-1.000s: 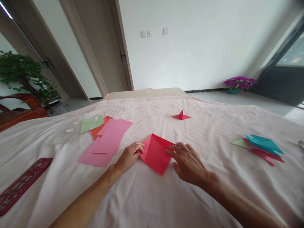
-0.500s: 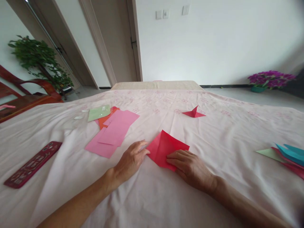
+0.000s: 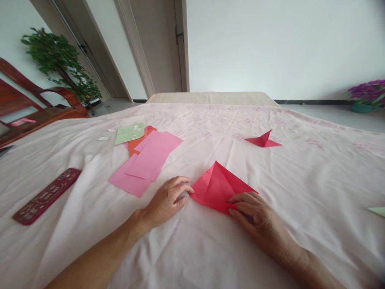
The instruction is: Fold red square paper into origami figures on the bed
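A red sheet of paper (image 3: 215,184) with crease lines lies on the cloth in front of me, one corner pointing away. At its left corner, my left hand (image 3: 168,199) rests with the fingers stretched out and the thumb apart, fingertips touching the paper. My right hand (image 3: 261,216) grips the sheet's lower right edge, fingers on top and thumb at the near edge. That corner is partly hidden under the fingers. Farther back stands a folded red paper piece (image 3: 264,140) with an upright point.
Pink paper sheets (image 3: 156,154), an orange sheet (image 3: 135,145) and a pale green packet (image 3: 130,133) lie at the left. A dark red patterned phone-like object (image 3: 46,196) is nearer. A light green paper tip (image 3: 377,210) shows at the right edge. A wooden chair (image 3: 51,110) stands left.
The view has swung rightward-to-left, so most things sit differently in frame. The red sheet's near edge has changed shape, and my right thumb is now at that edge. My left hand stays by the left corner.
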Demonstrator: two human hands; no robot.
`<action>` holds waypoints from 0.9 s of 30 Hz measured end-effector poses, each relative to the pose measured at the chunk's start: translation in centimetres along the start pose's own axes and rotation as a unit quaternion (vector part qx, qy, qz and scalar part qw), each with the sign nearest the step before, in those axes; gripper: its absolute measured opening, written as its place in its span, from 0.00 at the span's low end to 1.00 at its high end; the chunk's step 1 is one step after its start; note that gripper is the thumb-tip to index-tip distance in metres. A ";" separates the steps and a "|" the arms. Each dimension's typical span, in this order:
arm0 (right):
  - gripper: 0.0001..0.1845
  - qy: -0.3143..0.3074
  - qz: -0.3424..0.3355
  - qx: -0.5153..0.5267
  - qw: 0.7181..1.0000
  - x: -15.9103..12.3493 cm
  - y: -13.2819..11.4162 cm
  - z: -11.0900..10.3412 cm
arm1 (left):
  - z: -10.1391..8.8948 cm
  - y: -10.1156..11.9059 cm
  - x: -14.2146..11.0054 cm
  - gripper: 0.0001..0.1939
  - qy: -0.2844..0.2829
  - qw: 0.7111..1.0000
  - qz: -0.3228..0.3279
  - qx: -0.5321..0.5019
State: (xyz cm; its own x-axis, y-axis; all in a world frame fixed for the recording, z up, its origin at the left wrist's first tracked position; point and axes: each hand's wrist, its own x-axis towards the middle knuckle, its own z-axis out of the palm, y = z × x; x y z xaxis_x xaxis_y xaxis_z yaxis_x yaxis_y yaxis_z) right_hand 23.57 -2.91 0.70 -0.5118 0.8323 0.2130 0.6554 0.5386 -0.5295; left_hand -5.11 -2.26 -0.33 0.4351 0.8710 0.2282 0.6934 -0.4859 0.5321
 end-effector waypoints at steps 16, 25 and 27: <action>0.13 0.023 0.030 -0.102 0.994 1.1 0.2 0.9 | -0.4 -0.4 0.3 0.20 -0.007 0.999 -0.042 -0.031; 0.03 -0.004 -0.048 0.007 0.999 0.5 -0.1 0.7 | -0.2 0.0 0.0 0.15 0.000 1.000 -0.009 0.011; 0.05 -0.001 -0.061 0.036 0.997 0.3 -0.3 0.7 | 0.1 0.3 -0.1 0.15 0.016 0.999 0.019 0.036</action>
State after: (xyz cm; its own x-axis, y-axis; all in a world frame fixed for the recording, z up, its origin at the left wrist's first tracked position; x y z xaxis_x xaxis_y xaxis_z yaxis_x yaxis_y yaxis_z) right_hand 22.83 -2.95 0.31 -0.5866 0.7611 0.2770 0.5466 0.6244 -0.5580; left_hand -4.89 -2.47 -0.30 0.4442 0.8532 0.2734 0.7170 -0.5215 0.4625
